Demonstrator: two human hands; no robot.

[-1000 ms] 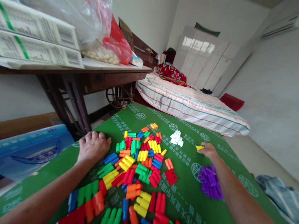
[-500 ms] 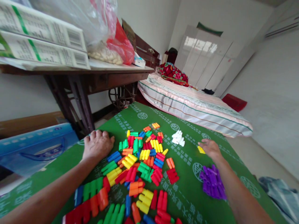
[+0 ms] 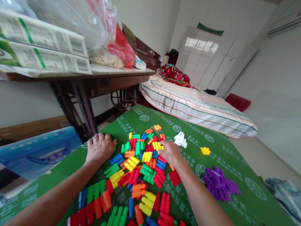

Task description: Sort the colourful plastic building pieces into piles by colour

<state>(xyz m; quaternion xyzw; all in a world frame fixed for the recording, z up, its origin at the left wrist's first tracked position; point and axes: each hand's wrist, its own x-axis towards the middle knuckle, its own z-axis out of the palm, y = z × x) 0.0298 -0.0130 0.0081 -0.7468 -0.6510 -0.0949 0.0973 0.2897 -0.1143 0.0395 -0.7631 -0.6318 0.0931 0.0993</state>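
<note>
My left hand [image 3: 101,147] lies palm down on the green board [image 3: 141,114], left of a scattered spread of coloured plastic building pieces, and grips nothing. My right hand [image 3: 170,152] reaches into the right side of the spread, its fingers drawn together beside a yellow piece [image 3: 157,146]. What is under those fingertips, if anything, is hidden. Near the left hand lie green pieces [image 3: 125,147] and blue pieces [image 3: 116,158]. Apart on the right are a white cluster [image 3: 180,139], a small yellow cluster [image 3: 205,151] and a purple heap [image 3: 217,183].
A dark wooden table [image 3: 124,75] at the left carries white boxes [image 3: 47,47] and plastic bags [image 3: 123,47]. Below it stands a blue box [image 3: 39,153]. A bed [image 3: 192,102] is beyond the board, and folded cloth [image 3: 282,191] lies at the right.
My right hand has moved left from the yellow cluster, which stays on the board, to the coloured spread. My left hand keeps its place; the view has shifted slightly.
</note>
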